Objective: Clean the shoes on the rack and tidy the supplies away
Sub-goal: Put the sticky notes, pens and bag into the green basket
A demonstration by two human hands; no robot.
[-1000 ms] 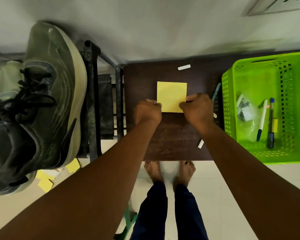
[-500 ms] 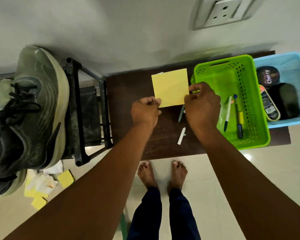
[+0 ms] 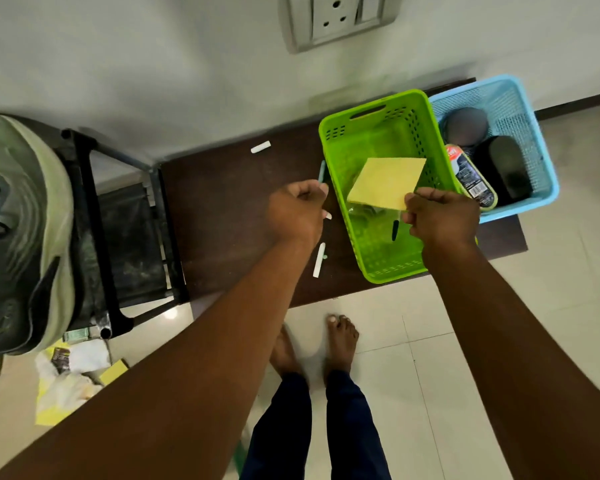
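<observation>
Low table: two baskets side by side at its right end, one basket left of the other basket; rack to the table's left, shoe on it.

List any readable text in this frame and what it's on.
None reads cleanly.
Polish bottle in the blue basket: red logo and label print, blurred.
Round tin beside it: lid marking blurred.
Packet on the floor: too small.
Yellow pad: blank.
</observation>
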